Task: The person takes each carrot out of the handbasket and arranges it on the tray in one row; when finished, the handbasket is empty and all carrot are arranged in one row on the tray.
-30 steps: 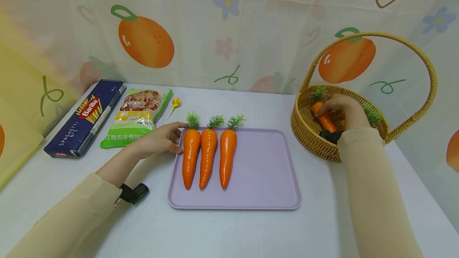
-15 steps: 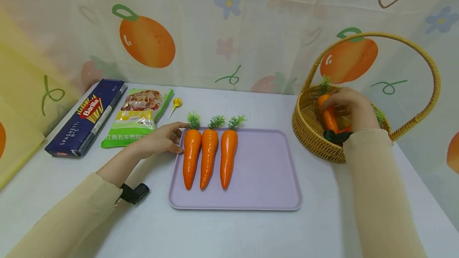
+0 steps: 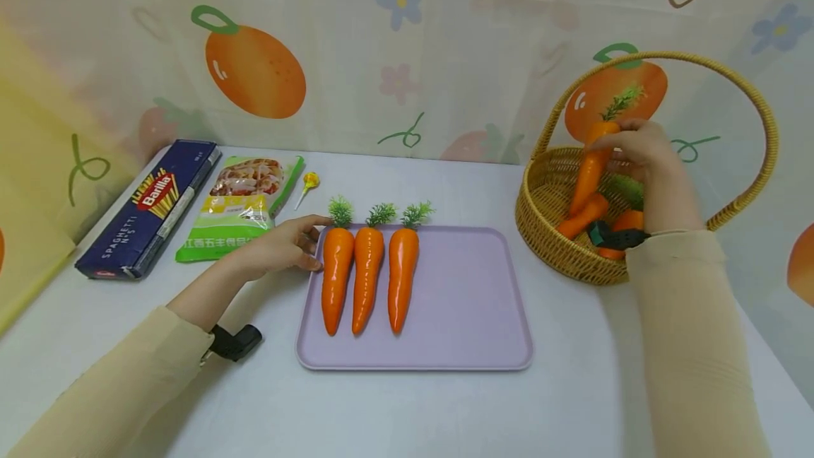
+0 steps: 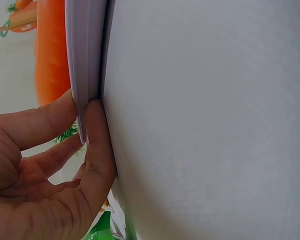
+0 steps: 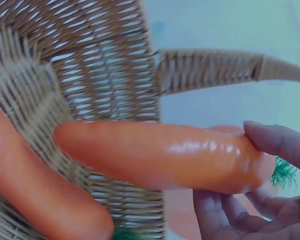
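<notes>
My right hand (image 3: 645, 150) grips a carrot (image 3: 591, 165) near its leafy top, tilted above the wicker basket (image 3: 540, 232). In the right wrist view, thumb and fingers close round the thick end of this carrot (image 5: 165, 155), and its tip points into the basket. More carrots lie in the basket, one carrot (image 3: 585, 216) just below the held one. At the left edge of the lilac tray (image 3: 464, 288), my left hand (image 3: 280, 249) pinches the rim, thumb above and a finger beneath, as the left wrist view shows. Three carrots (image 3: 400, 278) lie side by side on the tray's left half.
Left of the tray are a blue spaghetti box (image 3: 149, 207), a green food packet (image 3: 238, 207) and a yellow lollipop (image 3: 310, 181). The basket's tall handle (image 3: 769, 140) arches above it on the right. A printed curtain (image 3: 470, 55) hangs behind the table.
My right hand has lifted the carrot up from inside the basket and moved slightly right, baring other carrots below. The left hand has stayed at the tray's edge.
</notes>
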`<state>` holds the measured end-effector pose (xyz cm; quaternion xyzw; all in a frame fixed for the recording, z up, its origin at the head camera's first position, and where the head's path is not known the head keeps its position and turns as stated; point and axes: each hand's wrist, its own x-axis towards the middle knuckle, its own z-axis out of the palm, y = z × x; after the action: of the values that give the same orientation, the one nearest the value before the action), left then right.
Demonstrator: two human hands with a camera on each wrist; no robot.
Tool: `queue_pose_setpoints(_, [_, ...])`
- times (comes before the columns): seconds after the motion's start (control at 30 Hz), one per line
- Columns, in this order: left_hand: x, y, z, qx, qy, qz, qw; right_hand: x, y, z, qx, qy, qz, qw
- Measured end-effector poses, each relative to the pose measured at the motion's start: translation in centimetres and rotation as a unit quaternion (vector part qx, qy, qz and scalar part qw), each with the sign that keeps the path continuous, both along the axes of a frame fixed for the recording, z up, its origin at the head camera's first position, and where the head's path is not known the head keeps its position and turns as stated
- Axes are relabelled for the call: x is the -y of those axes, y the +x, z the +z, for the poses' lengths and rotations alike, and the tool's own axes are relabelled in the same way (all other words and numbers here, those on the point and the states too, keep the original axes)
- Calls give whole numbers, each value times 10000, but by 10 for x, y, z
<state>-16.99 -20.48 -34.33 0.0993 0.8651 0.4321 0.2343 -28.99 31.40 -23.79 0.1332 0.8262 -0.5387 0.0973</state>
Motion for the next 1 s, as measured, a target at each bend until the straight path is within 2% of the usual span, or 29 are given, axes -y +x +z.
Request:
queue_pose_setpoints(0.1, [1, 0, -1, 1, -25, 6, 10000, 3, 2, 10, -26, -702, -81, 9975])
queue_pose_setpoints(0.23, [1, 1, -1, 15, -41, 16, 10000, 6, 3, 18, -18, -1489, -85, 9888])
queue_pose_setpoints(0.43, [1, 0, -2, 25, -20, 23, 10000, 15, 8, 28, -104, -2114, 55, 9773])
queue_pose_setpoints(0.63, [0, -1, -2, 17, -12, 52, 10000, 31, 15, 34, -179, -3102, 295, 9500])
queue_pose_setpoints(0.7, [0, -1, -2, 33, 10, 49, 10000, 38, 19, 33, -198, -3268, 457, 9438])
queue_pose_setpoints(0.8, [0, -1, -3, 19, 27, 35, 10000, 51, 28, 30, -269, -3291, 784, 9406])
queue_pose_setpoints(0.9, [0, -2, -3, 44, 33, 36, 10000, 66, 37, 25, -278, -3204, 992, 9417])
queue_pose_setpoints(1.0, [1, -2, -3, 46, 24, 24, 10000, 80, 45, 19, -201, -2951, 1159, 9482])
